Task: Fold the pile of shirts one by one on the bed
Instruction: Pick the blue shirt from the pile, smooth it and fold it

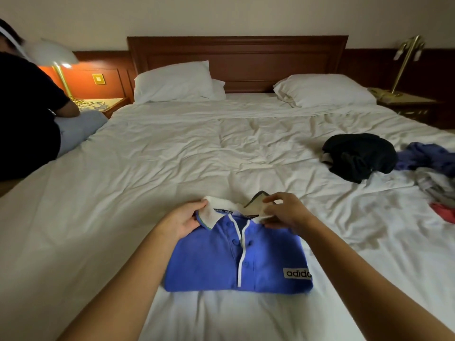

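Observation:
A blue polo shirt (209,262) with a white collar lies folded into a rectangle on the white bed (172,153), close to me. My left hand (183,221) pinches the left collar point. My right hand (285,211) pinches the right collar point, which is lifted off the shirt. A pile of unfolded shirts sits at the right: a black one (359,156), a purple one (428,157), a grey one (435,185) and a red one (445,212) at the frame edge.
Two white pillows (174,82) (325,91) lean at the wooden headboard (236,57). Another person (29,114) sits on the bed's left edge. A lit lamp (53,56) stands on the left nightstand; a brass lamp (406,60) stands on the right one.

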`<act>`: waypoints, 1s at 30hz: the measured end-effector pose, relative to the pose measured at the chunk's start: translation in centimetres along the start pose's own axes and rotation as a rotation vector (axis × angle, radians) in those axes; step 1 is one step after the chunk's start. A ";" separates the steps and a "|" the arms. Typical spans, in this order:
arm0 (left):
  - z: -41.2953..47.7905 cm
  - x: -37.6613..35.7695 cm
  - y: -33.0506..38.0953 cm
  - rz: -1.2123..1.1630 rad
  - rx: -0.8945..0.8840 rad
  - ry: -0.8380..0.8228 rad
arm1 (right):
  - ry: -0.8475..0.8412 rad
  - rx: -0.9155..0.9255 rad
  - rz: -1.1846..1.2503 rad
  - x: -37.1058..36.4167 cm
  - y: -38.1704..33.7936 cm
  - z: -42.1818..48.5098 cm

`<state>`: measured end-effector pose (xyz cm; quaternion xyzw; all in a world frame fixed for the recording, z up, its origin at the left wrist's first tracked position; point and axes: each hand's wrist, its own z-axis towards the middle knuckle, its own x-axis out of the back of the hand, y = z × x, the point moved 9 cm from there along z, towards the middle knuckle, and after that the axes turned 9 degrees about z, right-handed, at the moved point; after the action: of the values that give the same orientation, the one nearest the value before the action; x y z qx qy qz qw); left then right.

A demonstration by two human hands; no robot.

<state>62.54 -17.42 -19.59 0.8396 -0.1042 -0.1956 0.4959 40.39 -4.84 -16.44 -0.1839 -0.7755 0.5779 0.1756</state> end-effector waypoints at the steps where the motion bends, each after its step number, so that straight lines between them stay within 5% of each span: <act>1: 0.0 0.0 0.4 -0.037 -0.055 0.025 | -0.008 -0.011 0.132 0.7 0.4 -0.5; 5: -1.1 0.7 0.9 0.019 -0.176 0.051 | -0.008 -0.072 0.425 3.6 2.7 -2.0; 12: -2.8 1.4 1.9 0.883 -0.384 0.153 | 0.160 0.144 -0.497 5.7 2.1 -2.3; 18: -0.2 -0.8 0.5 1.261 -0.329 0.042 | 0.114 0.078 0.091 1.0 1.6 -0.5; 23: 0.4 -1.5 -1.0 1.438 -0.287 -0.088 | 0.005 0.118 -0.322 -1.3 1.0 0.0; 30: 0.3 0.9 -0.6 1.528 -0.347 -0.093 | -0.194 0.551 -0.894 -1.7 -0.3 -3.1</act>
<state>63.24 -17.71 -20.44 0.4368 -0.6414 0.1515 0.6122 43.38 -3.16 -15.38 0.2719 -0.6104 0.6432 0.3739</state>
